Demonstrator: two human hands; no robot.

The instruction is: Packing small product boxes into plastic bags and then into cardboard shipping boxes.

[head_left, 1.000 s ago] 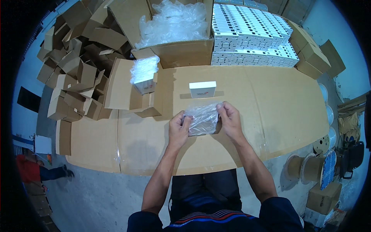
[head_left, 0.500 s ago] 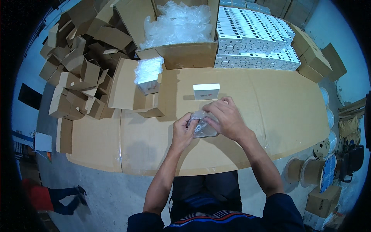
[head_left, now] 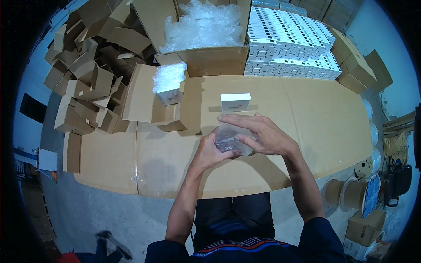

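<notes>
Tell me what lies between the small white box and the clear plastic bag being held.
Only bare cardboard tabletop, in the head view, between small white box and clear plastic bag.

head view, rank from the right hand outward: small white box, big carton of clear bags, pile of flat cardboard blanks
From the right hand:
1. small white box, just beyond the fingers.
2. big carton of clear bags, farther back.
3. pile of flat cardboard blanks, far left.

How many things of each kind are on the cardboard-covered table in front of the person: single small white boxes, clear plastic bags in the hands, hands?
Single small white boxes: 1
Clear plastic bags: 1
Hands, left hand and right hand: 2
Total: 4
</notes>
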